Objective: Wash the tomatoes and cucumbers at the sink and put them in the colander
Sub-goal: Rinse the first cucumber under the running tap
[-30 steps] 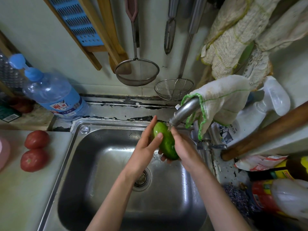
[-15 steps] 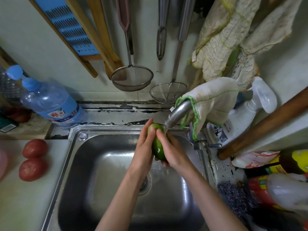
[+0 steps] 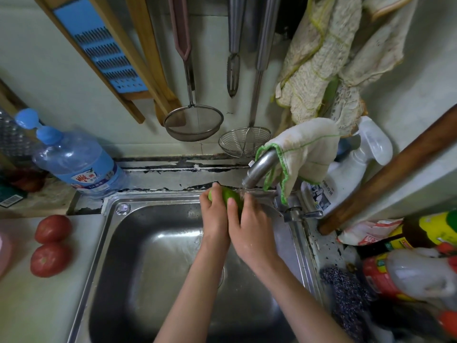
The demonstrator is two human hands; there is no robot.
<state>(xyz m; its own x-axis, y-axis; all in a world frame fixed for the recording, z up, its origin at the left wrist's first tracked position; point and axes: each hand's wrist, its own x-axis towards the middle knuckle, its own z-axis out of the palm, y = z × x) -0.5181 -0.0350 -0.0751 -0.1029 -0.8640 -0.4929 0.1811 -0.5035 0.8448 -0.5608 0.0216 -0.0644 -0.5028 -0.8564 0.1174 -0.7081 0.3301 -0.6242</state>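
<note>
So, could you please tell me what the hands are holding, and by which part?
Both hands hold the green cucumber under the faucet: left hand around its far end, right hand across its middle.

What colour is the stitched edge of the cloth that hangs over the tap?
Green; the cloth itself is off-white. The head view shows it.

- The cucumber [image 3: 231, 195] is shown bright green.
- The tomatoes [image 3: 53, 229] are shown red.
- The water bottle [image 3: 74, 164] is tinted blue, with a blue cap.
- The cloth [image 3: 306, 149] is coloured off-white and edged in green.
- The sink [image 3: 138, 280] is finished silver-grey.
</note>
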